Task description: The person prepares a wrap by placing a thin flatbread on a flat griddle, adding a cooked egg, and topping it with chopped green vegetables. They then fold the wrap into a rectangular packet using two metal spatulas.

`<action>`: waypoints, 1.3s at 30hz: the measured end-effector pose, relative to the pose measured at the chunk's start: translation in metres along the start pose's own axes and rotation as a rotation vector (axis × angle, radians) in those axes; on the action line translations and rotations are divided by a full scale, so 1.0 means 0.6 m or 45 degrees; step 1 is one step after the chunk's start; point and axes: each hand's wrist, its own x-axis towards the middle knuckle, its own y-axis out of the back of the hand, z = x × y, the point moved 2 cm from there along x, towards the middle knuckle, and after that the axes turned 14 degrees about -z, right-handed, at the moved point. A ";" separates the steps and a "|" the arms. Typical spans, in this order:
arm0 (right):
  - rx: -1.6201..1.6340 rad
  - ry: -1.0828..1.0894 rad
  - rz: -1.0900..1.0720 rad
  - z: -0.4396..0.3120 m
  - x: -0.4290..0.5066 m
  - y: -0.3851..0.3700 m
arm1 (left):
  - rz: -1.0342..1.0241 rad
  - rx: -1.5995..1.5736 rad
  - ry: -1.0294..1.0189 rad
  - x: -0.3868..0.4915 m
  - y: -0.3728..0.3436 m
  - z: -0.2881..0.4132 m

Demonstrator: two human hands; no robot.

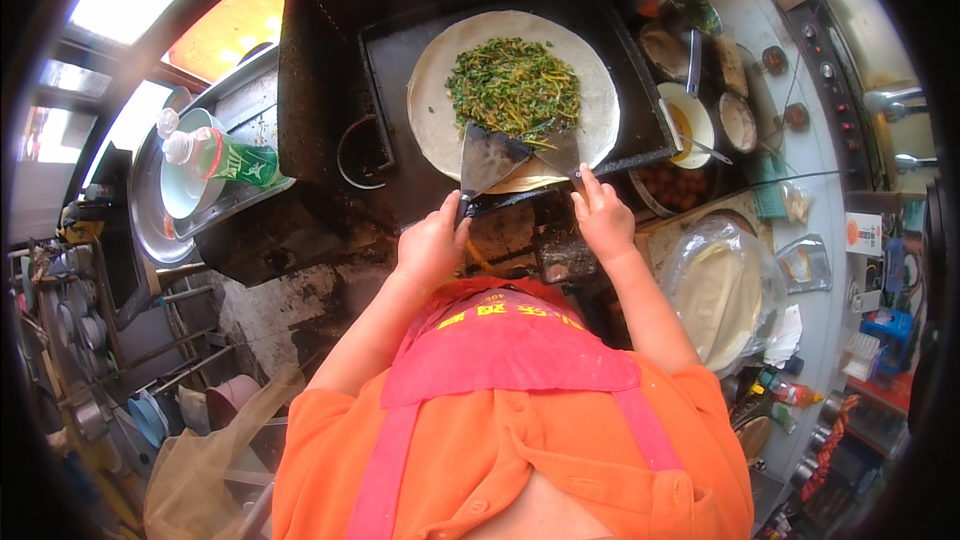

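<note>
A large round flatbread (435, 105) lies on a black griddle (390, 37), topped with a heap of chopped greens (514, 82) mixed with yellow strips. My left hand (431, 244) grips the dark handle of a wide metal spatula (487, 157), whose blade lies at the near left edge of the greens. In my right hand (604, 217) is the handle of a second metal spatula (562, 154). Its blade touches the near right part of the filling, and the two blades almost meet there.
Right of the griddle stand a white bowl with yellow liquid (701, 124), a pot of round brown items (675, 187) and a long-handled pan (694, 7). Nearer lie flat dough sheets in clear plastic (716, 292). At left, a green plastic bottle (240, 157) and a pale bowl (184, 191) rest on metal trays.
</note>
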 end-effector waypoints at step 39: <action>-0.097 -0.030 -0.148 -0.037 0.288 0.027 | 0.097 0.004 -0.049 0.117 0.087 -0.025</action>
